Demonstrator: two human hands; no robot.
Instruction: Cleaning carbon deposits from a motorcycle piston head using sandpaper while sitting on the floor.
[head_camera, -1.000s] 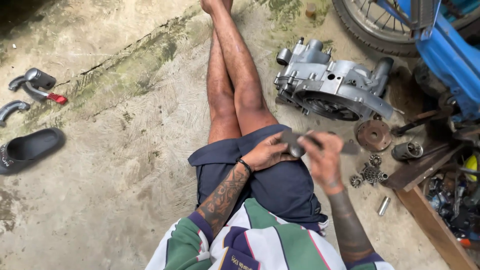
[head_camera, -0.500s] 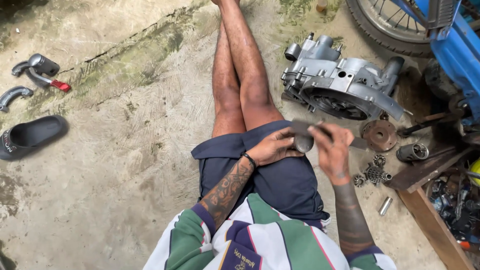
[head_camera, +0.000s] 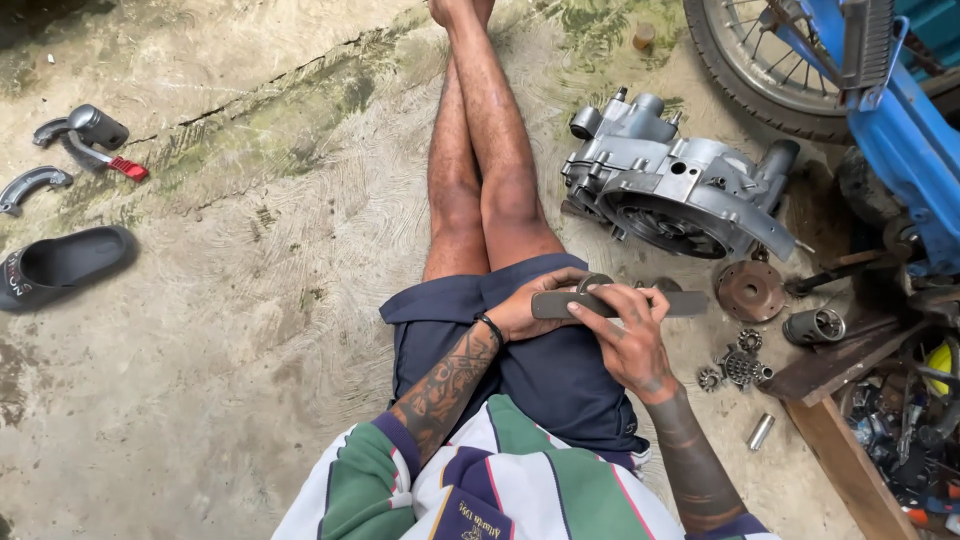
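I see both hands over my lap: the left hand (head_camera: 535, 308) grips one end of a flat grey metal bar (head_camera: 680, 302), while the right hand (head_camera: 628, 335) closes its fingers around the bar's middle. A small curved metal piece (head_camera: 593, 282) sits on top of the bar. Just beside my knees lies a grey engine casing (head_camera: 680, 185) on the concrete floor (head_camera: 220, 380).
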